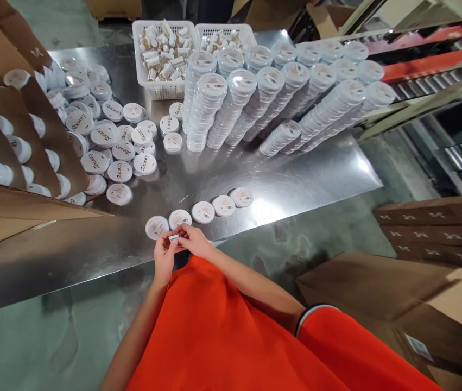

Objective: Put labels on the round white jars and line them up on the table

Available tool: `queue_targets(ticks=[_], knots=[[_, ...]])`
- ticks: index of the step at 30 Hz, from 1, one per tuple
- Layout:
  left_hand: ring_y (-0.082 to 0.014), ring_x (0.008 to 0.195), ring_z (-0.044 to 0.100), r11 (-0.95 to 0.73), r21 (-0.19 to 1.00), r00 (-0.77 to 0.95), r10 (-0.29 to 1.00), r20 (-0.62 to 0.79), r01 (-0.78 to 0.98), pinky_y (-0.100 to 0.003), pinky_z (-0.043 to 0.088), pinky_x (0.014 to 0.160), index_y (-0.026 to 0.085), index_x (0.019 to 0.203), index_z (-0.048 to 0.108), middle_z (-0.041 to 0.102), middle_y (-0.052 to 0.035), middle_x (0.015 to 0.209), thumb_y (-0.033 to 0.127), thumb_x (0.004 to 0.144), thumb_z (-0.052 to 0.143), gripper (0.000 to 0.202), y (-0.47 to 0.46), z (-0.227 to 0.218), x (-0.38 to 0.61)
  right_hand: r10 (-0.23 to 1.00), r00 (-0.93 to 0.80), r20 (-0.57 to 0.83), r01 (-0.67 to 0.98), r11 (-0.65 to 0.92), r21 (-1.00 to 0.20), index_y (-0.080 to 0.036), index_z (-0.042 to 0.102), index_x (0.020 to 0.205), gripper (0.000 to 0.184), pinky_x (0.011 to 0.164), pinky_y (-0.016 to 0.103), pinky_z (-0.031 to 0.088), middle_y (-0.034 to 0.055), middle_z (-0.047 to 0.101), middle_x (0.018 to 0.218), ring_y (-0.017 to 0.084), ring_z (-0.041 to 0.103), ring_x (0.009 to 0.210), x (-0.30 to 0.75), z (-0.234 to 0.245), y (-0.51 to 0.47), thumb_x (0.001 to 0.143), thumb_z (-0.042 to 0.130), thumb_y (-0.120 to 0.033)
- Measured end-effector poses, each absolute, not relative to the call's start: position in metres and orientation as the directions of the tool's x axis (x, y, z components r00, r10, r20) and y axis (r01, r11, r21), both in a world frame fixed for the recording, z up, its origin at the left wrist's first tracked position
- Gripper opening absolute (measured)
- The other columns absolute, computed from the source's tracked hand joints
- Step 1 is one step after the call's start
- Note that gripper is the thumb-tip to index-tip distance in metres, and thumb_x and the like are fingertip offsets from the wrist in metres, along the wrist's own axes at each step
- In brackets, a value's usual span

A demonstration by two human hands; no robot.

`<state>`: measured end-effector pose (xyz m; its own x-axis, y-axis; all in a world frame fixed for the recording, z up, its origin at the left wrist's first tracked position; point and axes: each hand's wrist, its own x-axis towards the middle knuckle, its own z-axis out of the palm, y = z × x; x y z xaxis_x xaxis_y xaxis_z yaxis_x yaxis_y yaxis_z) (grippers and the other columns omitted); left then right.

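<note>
**A:** Looking down, the biggest thing is the steel table (296,174). It fills the middle of the view, shiny and bare on its right half.

**B:** Along its left side stands an open cardboard carton (14,212), with dividers in and white tubs lying in the slots.

**A:** On the far side there are stacks of clear-lidded tubs (279,92), row on row, packed shoulder to shoulder and leaning in this wide view.

**B:** Behind the stacks sit two white baskets (161,89), side by side, full of small pieces I can't make out.

**A:** Between carton and stacks there's a loose heap of printed tubs (104,136), tops up, some overlapping.

**B:** Now the near edge: a row of five tubs (203,212), climbing to the right, each just beside the next.

**A:** And here are the hands, both over that near edge, just below the row's left end. The left hand (164,255) is curled, fingertips pinched together.

**B:** The right hand (192,240) is the same, fingers closed down and meeting the left's.

**A:** Between them is a tiny pale slip (173,237), gripped from both sides. It might be a sticker, but it's too small to tell.

**B:** It's held just below the first two tubs of the row, near them. I can't tell if it touches either one.
</note>
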<state>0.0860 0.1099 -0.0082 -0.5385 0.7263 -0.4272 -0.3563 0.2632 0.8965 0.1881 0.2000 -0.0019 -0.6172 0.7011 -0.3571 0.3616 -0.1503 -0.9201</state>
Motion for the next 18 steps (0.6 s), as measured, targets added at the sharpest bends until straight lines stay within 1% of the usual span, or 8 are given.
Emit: queue_targets(ticks=[2, 4, 8, 11, 13, 15, 18], knots=[[-0.0165, 0.073, 0.068, 0.285, 0.875, -0.517, 0.719, -0.465, -0.391, -0.032, 0.06, 0.07, 0.017, 0.086, 0.063, 0.068, -0.0024, 0.083, 0.043, 0.068, 0.078, 0.035, 0.108, -0.01, 0.083, 0.694, -0.622, -0.363, 0.374, -0.144, -0.916, -0.02, 0.062, 0.093, 0.017, 0.07, 0.025, 0.048, -0.0038, 0.062, 0.073, 0.013, 0.06, 0.069, 0.187, 0.0, 0.199, 0.079, 0.059, -0.013], [-0.0153, 0.068, 0.065, 0.307, 0.867, -0.514, 0.709, -0.483, -0.392, -0.033, 0.06, 0.069, 0.017, 0.079, 0.061, 0.066, -0.0007, 0.075, 0.046, 0.069, 0.076, 0.034, 0.106, -0.011, 0.081, 0.702, -0.609, -0.368, 0.384, -0.144, -0.912, -0.02, 0.062, 0.093, 0.014, 0.07, 0.025, 0.048, -0.0031, 0.064, 0.074, 0.013, 0.061, 0.07, 0.185, 0.001, 0.197, 0.081, 0.058, -0.014], [-0.0153, 0.066, 0.063, 0.351, 0.879, -0.541, 0.694, -0.475, -0.322, -0.033, 0.06, 0.067, 0.017, 0.073, 0.06, 0.064, 0.0, 0.07, 0.05, 0.074, 0.07, 0.035, 0.104, -0.013, 0.078, 0.742, -0.557, -0.372, 0.419, -0.135, -0.898, -0.019, 0.062, 0.085, 0.004, 0.069, 0.025, 0.046, -0.0027, 0.064, 0.072, 0.012, 0.059, 0.068, 0.179, -0.001, 0.19, 0.083, 0.059, -0.02], [-0.0145, 0.062, 0.061, 0.378, 0.882, -0.556, 0.685, -0.471, -0.282, -0.032, 0.059, 0.065, 0.018, 0.069, 0.057, 0.06, 0.0008, 0.065, 0.054, 0.078, 0.066, 0.038, 0.102, -0.013, 0.076, 0.754, -0.542, -0.371, 0.446, -0.116, -0.887, -0.02, 0.062, 0.081, 0.005, 0.064, 0.023, 0.043, -0.004, 0.062, 0.068, 0.012, 0.056, 0.064, 0.173, -0.003, 0.187, 0.083, 0.06, -0.023], [-0.0148, 0.061, 0.062, 0.393, 0.881, -0.567, 0.675, -0.472, -0.265, -0.03, 0.058, 0.061, 0.017, 0.069, 0.058, 0.062, -0.0004, 0.065, 0.056, 0.079, 0.063, 0.04, 0.101, -0.013, 0.074, 0.758, -0.53, -0.38, 0.478, -0.103, -0.872, -0.02, 0.063, 0.08, 0.005, 0.062, 0.023, 0.042, -0.0044, 0.061, 0.066, 0.012, 0.055, 0.062, 0.17, -0.006, 0.186, 0.082, 0.061, -0.024], [-0.0156, 0.062, 0.063, 0.398, 0.877, -0.563, 0.674, -0.478, -0.269, -0.03, 0.057, 0.06, 0.017, 0.072, 0.06, 0.064, -0.0015, 0.067, 0.058, 0.079, 0.063, 0.041, 0.1, -0.014, 0.072, 0.768, -0.504, -0.394, 0.511, -0.102, -0.854, -0.02, 0.064, 0.079, 0.006, 0.063, 0.023, 0.043, -0.0035, 0.063, 0.068, 0.012, 0.057, 0.064, 0.167, -0.01, 0.186, 0.082, 0.063, -0.025], [-0.015, 0.061, 0.062, 0.392, 0.888, -0.557, 0.694, -0.456, -0.239, -0.029, 0.056, 0.061, 0.018, 0.071, 0.058, 0.062, -0.0001, 0.066, 0.054, 0.078, 0.065, 0.037, 0.098, -0.016, 0.069, 0.778, -0.479, -0.408, 0.531, -0.113, -0.84, -0.02, 0.066, 0.079, 0.005, 0.068, 0.025, 0.047, -0.0011, 0.068, 0.075, 0.014, 0.061, 0.071, 0.162, -0.016, 0.186, 0.082, 0.063, -0.024]])
